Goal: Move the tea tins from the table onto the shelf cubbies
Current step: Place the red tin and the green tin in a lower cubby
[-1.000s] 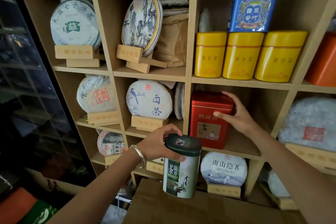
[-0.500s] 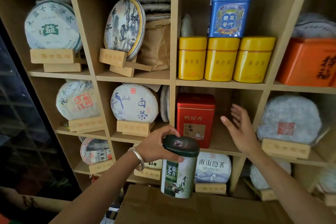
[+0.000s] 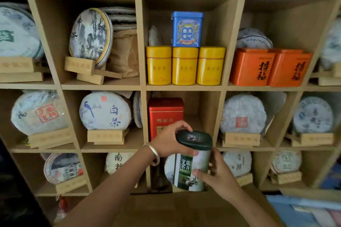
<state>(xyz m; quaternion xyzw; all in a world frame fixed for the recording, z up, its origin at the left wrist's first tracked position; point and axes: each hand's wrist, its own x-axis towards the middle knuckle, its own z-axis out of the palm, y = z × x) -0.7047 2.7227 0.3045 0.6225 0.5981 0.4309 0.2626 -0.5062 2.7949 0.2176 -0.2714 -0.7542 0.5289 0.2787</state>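
A tall green-and-white tea tin (image 3: pixel 191 164) with a dark green lid is held upright in front of the wooden shelf (image 3: pixel 142 86), just below the middle cubby. My left hand (image 3: pixel 169 142) grips its lid from the left. My right hand (image 3: pixel 219 173) clasps its lower body from the right. A red tea tin (image 3: pixel 165 114) stands at the left of that middle cubby, with bare room to its right. In the cubby above stand three yellow tins (image 3: pixel 184 66) with a blue tin (image 3: pixel 186 29) on top.
Two orange tins (image 3: pixel 269 68) fill the cubby to the upper right. Round paper-wrapped tea cakes (image 3: pixel 105 110) on wooden stands occupy most other cubbies. A brown cardboard box (image 3: pixel 184 210) lies below my hands. Blue packets (image 3: pixel 302 210) are at the lower right.
My right hand left the red tin and came down onto the green tin's body. The green tin rose a little toward the middle cubby. The view shifted right and up.
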